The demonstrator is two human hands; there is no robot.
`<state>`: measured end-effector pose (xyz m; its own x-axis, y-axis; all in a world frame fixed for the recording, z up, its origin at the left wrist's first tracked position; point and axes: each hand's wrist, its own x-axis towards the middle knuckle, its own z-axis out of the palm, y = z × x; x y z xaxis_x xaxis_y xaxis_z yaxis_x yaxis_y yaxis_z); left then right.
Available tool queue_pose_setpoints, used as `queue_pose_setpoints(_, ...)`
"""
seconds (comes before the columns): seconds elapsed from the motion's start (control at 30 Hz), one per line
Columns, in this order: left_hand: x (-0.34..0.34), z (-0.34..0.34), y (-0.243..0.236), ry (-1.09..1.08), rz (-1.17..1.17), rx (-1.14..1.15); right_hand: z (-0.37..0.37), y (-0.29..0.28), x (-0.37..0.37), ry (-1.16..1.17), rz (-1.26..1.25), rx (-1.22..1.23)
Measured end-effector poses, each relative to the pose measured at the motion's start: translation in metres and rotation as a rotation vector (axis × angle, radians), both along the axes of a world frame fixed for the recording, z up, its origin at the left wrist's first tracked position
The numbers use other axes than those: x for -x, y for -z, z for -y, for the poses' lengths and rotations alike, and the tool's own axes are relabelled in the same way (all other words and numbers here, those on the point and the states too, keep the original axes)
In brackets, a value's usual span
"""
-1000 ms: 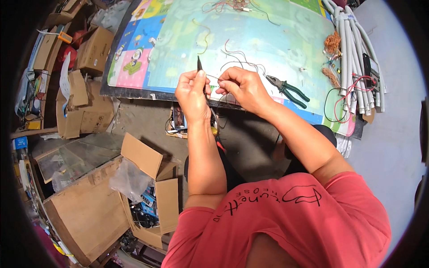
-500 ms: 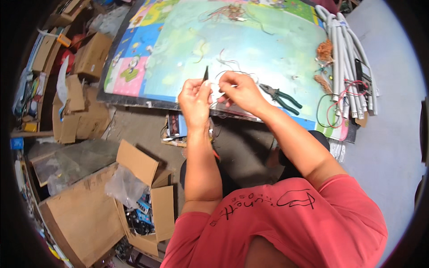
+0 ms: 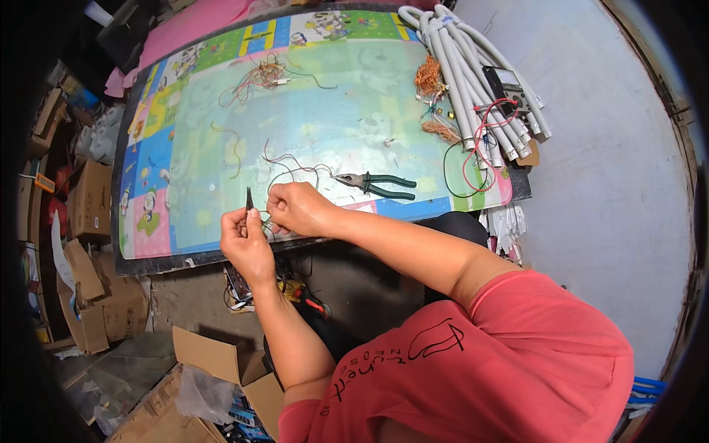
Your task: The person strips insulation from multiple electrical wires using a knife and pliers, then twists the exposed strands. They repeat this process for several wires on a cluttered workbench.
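Observation:
My left hand [image 3: 247,236] is closed around a slim black pointed tool [image 3: 249,198] that looks like tweezers, its tip up. Just to the right, my right hand [image 3: 299,210] pinches a thin wire [image 3: 263,213] that spans the small gap between the hands. Both hands are over the table's near edge. Thin dark and reddish wires [image 3: 295,168] loop across the tabletop beyond the right hand. Pliers with green handles [image 3: 377,184] lie to its right, jaws pointing left. The ends of the wire inside my fingers are hidden.
A patterned mat covers the table [image 3: 199,148]. Tangled wires [image 3: 262,77] lie at the back. At the right are white tubes [image 3: 461,81], copper-coloured wire bundles [image 3: 428,76] and a black meter [image 3: 508,88] with red and black leads. Cardboard boxes [image 3: 94,196] stand on the left.
My view has turned, so table and hands appear farther left, with more of the table's far side showing. Both hands keep their grips, close together at the near edge.

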<state>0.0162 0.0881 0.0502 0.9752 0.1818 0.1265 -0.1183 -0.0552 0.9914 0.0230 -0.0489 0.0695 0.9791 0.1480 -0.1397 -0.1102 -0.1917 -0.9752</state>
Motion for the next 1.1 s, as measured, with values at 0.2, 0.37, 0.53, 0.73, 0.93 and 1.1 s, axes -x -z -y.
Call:
queue_pose_setpoints(0.2, -0.002, -0.003, 0.004, -0.046, -0.014, 0.026, -0.006, 0.017, 0.008, 0.029, 0.002, -0.211)
queue_pose_setpoints(0.37, -0.002, -0.001, 0.002, -0.037, 0.007, 0.006, -0.005, 0.016, 0.009, 0.014, 0.077, -0.109)
queue_pose_setpoints(0.53, -0.004, -0.001, 0.008, -0.055, 0.041, 0.079, -0.010, 0.024, 0.006, 0.041, 0.108, -0.133)
queue_pose_setpoints(0.73, 0.001, 0.002, -0.003, -0.027, -0.003, 0.173, -0.012, 0.026, 0.006, 0.088, 0.199, 0.000)
queue_pose_setpoints(0.93, 0.005, 0.008, -0.004, -0.053, 0.056, 0.062, -0.011, 0.018, -0.004, 0.096, 0.142, 0.140)
queue_pose_setpoints(1.1, 0.007, 0.013, -0.004, -0.108, 0.062, 0.096, -0.008, 0.021, -0.011, 0.092, 0.039, 0.008)
